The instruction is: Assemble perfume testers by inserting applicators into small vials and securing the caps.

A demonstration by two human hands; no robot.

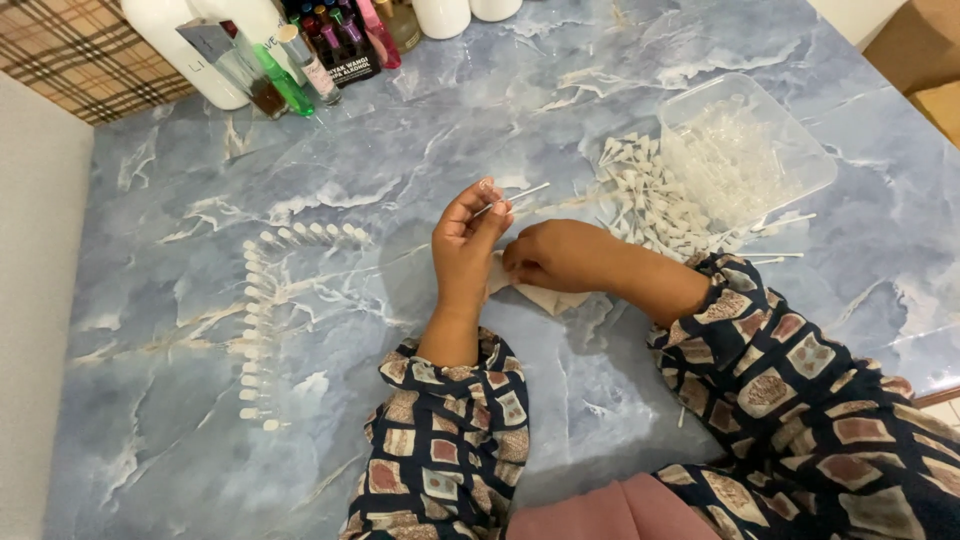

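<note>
My left hand point(467, 240) is raised over the blue marble table point(400, 130), pinching a thin white sprayer tube point(520, 195) between its fingertips, with the tube pointing right. Just to its right, my right hand point(555, 255) rests knuckles-up on a small pale cloth point(560, 298) that lies on the table, fingers curled onto it. Both arms wear patterned dark sleeves. A loose pile of small white sprayer pieces point(645, 200) lies beyond my right hand.
A clear plastic tub point(745, 150) of clear tubes stands at the right, behind the pile. White caps point(255, 320) are laid in a line along the left. Perfume bottles and white containers point(290, 60) crowd the back edge. A cardboard box sits at top right.
</note>
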